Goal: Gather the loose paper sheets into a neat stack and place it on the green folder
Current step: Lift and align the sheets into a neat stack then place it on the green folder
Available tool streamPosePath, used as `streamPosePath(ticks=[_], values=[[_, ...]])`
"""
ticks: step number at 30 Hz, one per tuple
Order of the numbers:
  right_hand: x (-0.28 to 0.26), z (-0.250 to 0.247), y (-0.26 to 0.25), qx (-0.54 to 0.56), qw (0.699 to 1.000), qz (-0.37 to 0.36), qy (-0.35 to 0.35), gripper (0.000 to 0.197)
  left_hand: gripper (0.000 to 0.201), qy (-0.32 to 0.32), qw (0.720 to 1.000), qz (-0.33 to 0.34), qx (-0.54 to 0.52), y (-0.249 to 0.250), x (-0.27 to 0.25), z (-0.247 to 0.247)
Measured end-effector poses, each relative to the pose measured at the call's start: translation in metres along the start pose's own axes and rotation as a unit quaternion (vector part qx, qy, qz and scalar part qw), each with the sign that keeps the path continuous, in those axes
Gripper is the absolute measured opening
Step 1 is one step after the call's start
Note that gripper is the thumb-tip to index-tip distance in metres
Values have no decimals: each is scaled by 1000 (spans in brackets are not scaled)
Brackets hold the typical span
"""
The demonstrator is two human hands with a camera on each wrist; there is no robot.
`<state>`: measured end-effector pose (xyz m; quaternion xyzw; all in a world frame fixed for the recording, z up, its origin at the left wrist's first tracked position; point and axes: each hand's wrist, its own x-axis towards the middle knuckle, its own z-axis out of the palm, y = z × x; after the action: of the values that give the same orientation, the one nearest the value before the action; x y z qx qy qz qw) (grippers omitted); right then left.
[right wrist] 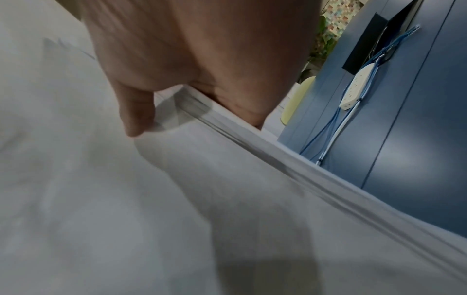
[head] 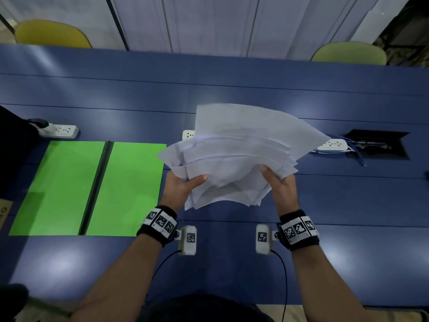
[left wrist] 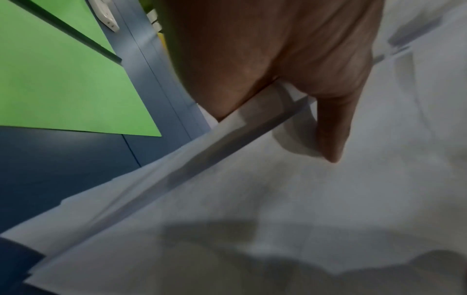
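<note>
A fanned, uneven bundle of white paper sheets (head: 241,149) is held up above the blue table (head: 348,201), tilted away from me. My left hand (head: 183,183) grips its left edge, thumb on top. My right hand (head: 277,182) grips the right edge the same way. In the left wrist view the thumb (left wrist: 331,129) presses on the paper sheets (left wrist: 278,209); the right wrist view shows the thumb (right wrist: 137,111) on the paper sheets (right wrist: 126,199). The open green folder (head: 130,187) lies flat on the table left of the hands, with a dark spine (head: 96,187) down its middle.
White power strips lie at the left (head: 61,131) and right (head: 333,145), a third partly hidden behind the paper. A black cable box (head: 380,145) with blue cables sits far right. Two yellow-green chairs (head: 348,53) stand behind the table.
</note>
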<state>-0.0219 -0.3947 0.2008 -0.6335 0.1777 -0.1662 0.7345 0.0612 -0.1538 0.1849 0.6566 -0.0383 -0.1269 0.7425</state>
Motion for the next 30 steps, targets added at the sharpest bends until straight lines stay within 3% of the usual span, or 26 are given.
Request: streamPosePath(ticks=[2, 8, 16, 18, 21, 26, 30], values=[[-1, 2, -9, 14, 999, -42, 28, 11, 39, -4, 1000, -13, -4, -4, 2, 1], [2, 12, -37, 37, 989, -123, 75, 21, 39, -12, 999, -21, -26, -17, 9, -5], [2, 8, -25, -10, 995, -76, 69, 24, 45, -22, 999, -17, -47, -19, 9, -7], [1, 9, -27, 5, 993, -84, 79, 19, 42, -20, 999, -22, -43, -20, 9, -7], [2, 13, -37, -13, 992, -95, 86, 26, 43, -18, 999, -28, -43, -23, 9, -7], [5, 15, -33, -52, 997, -52, 31, 22, 44, -28, 998, -22, -52, -16, 7, -4], [7, 14, -35, -44, 997, -52, 42, 24, 45, -28, 998, -20, -43, -16, 7, -4]])
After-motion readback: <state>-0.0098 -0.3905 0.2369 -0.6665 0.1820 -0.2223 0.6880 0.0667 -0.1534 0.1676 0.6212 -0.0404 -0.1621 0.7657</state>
